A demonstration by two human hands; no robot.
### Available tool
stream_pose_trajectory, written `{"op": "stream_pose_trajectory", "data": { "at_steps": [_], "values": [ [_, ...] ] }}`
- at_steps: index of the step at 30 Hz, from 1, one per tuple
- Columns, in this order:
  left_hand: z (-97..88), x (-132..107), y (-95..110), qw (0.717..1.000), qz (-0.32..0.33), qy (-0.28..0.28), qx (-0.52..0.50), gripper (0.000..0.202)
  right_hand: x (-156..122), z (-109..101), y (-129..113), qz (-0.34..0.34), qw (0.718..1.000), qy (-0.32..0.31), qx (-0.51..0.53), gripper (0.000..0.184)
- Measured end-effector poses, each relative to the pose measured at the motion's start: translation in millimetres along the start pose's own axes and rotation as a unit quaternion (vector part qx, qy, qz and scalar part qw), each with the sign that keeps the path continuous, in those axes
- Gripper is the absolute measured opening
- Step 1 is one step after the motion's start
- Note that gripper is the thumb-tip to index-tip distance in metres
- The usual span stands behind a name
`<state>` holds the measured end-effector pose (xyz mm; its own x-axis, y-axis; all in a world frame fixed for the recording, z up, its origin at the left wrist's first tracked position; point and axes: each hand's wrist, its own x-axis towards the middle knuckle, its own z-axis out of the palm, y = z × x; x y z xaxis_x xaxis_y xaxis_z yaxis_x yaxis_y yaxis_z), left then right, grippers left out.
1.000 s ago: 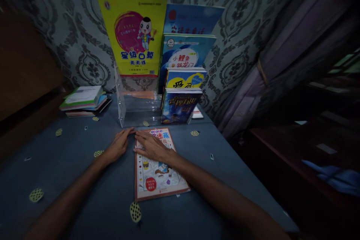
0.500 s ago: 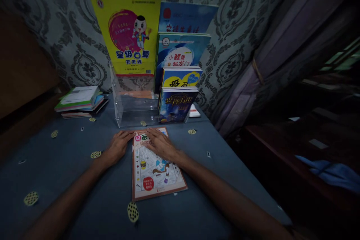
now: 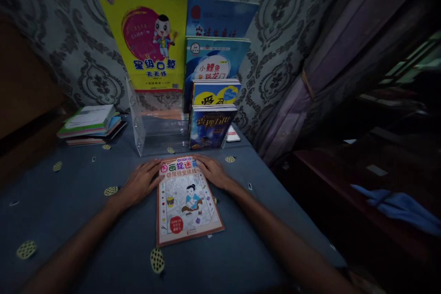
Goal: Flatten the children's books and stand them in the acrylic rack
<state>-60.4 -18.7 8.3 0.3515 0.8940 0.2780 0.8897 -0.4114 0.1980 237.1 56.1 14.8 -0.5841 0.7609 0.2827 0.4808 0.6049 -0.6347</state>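
Observation:
A children's picture book (image 3: 186, 202) with an orange border lies flat on the blue tablecloth (image 3: 86, 220) in front of me. My left hand (image 3: 140, 183) rests flat beside its upper left edge, fingers stretched out. At the book's upper right corner lies my right hand (image 3: 212, 171), fingers extended and touching the edge. Neither hand grips anything.
Behind the book stands a clear acrylic rack (image 3: 151, 119) with a tall yellow book (image 3: 148, 36) and several blue books (image 3: 212, 124) tiered on its right. A stack of thin books (image 3: 90, 121) lies at the back left. A curtain (image 3: 327, 69) and dark furniture fill the right.
My right hand has slid off the book's cover to its upper right corner, uncovering the title. The left hand has barely moved. The view has shifted slightly right.

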Motion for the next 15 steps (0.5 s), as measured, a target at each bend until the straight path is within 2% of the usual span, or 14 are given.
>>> {"op": "stream_pose_trajectory", "data": {
  "at_steps": [6, 15],
  "values": [
    [6.0, 17, 7, 0.998, 0.041, -0.037, -0.010, 0.054, 6, -9, 7, 0.041, 0.995, 0.015, 0.084, 0.050],
    [20.2, 74, 46, 0.986, 0.123, -0.092, -0.062, 0.054, 9, -11, 11, 0.051, 0.987, 0.031, 0.150, 0.057]
  ]
}}
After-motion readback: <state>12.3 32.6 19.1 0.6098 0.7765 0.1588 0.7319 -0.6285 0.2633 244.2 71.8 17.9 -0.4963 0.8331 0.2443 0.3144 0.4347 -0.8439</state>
